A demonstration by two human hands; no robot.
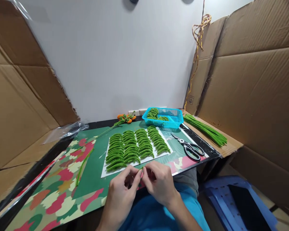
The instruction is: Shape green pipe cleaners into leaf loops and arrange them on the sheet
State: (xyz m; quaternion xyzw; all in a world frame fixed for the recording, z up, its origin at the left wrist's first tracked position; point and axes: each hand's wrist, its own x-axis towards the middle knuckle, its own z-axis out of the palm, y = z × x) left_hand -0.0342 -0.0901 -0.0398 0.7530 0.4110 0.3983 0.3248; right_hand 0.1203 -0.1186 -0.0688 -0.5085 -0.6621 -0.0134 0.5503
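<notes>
Just in front of the white sheet, my left hand (122, 192) and my right hand (160, 182) meet with fingertips pinched together. Between them shows a bit of green fuzzy stem (141, 168), apparently a pipe cleaner; most of it is hidden by the fingers. Beyond my hands lies the white sheet (104, 172), carrying four columns, or several rows, of curved green fuzzy pieces (131, 147). To the left, a longer green fuzzy strip (83, 168) lies on the mat. Black-handled scissors (189, 147) rest to the right, blades partly apart.
A blue plastic basket (175, 123) holding more curved green pieces stands at the back. Orange flowers on a green stem (120, 122) lie beside it. A bundle of green pipe cleaners (205, 128) is at right. Cardboard walls (255, 80) flank the table; a blue stool (221, 195) stands lower right.
</notes>
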